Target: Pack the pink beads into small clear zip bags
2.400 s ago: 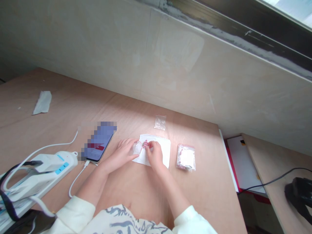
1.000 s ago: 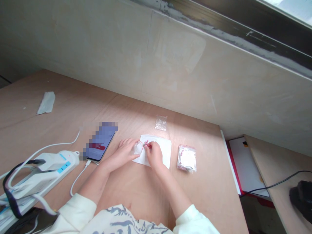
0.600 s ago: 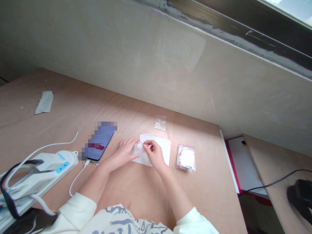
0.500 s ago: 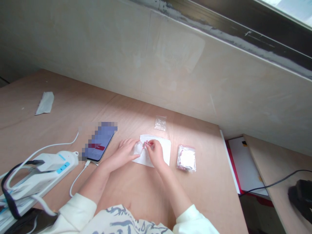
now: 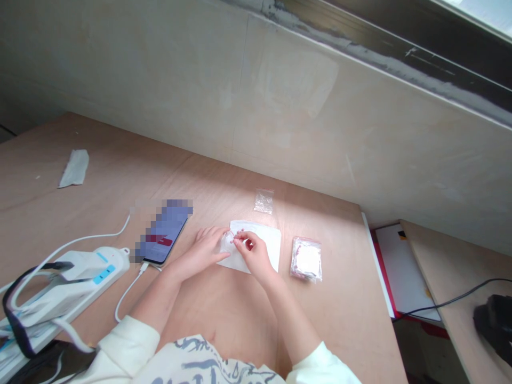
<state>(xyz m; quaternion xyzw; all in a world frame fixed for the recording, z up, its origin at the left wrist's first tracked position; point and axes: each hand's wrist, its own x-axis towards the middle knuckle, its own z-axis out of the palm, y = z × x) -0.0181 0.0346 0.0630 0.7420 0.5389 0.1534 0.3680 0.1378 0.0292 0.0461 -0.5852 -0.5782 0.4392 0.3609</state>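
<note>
A sheet of white paper [image 5: 270,245] lies on the desk under my hands. My left hand [image 5: 204,248] holds a small clear zip bag [image 5: 226,244] at the paper's left side, thumb below and fingers above. Beside the bag's pinkish edge, my right hand [image 5: 254,252] has thumb and index finger pinched together. Whatever is between those fingertips is too small to make out. Several tiny pink beads [image 5: 240,231] show on the paper just beyond the right fingertips.
Filled clear bags [image 5: 306,260] are stacked right of the paper. Another small clear bag [image 5: 264,201] lies beyond it. To the left are a charging phone [image 5: 166,237], a power strip [image 5: 100,269] with cables, and a white strip [image 5: 74,168]. The wall borders the desk's far edge.
My right hand's pinched fingertips have moved slightly left and toward me, from the pink beads to the bag's edge. My left hand stays in place with the bag.
</note>
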